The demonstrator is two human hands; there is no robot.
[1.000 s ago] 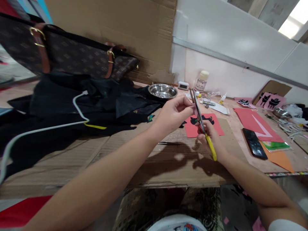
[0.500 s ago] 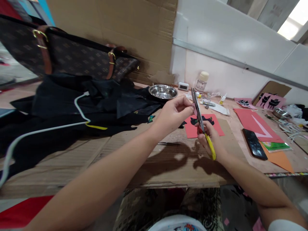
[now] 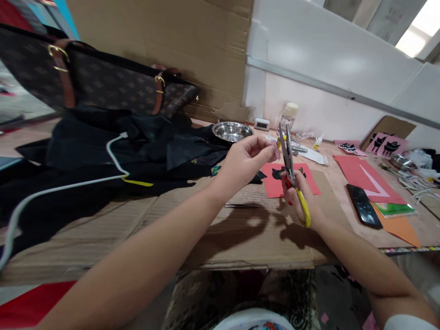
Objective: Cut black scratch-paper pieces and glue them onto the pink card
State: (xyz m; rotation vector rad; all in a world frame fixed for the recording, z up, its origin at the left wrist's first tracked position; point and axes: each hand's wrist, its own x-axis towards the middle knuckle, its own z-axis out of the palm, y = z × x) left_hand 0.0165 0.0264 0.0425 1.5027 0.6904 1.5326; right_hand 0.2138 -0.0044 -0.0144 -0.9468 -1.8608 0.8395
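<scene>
My left hand point(image 3: 245, 158) pinches a small pink piece of paper point(image 3: 276, 149) between thumb and fingers. Just right of it, my right hand point(image 3: 302, 197) grips scissors point(image 3: 292, 169) with yellow and red handles. Their blades point up and stand slightly apart, clear of the pink piece. Beneath the hands lies a red paper sheet point(image 3: 311, 183) with a black cut-out shape point(image 3: 277, 173) on it, partly covered by my right hand. A thin metal tool point(image 3: 240, 206) rests on the cardboard nearer to me.
Black cloth point(image 3: 137, 133) with a white cable point(image 3: 68, 183) spreads over the left side, before a brown handbag point(image 3: 113, 78). A metal bowl point(image 3: 233, 131) and a lidded bottle point(image 3: 288, 117) stand behind. At right are a phone point(image 3: 363, 206) and coloured paper point(image 3: 364, 176). A white bucket point(image 3: 254, 318) is below.
The scissors have moved slightly right, away from the pink piece, and their blades have parted. My left hand stays nearly in place, still pinching the piece.
</scene>
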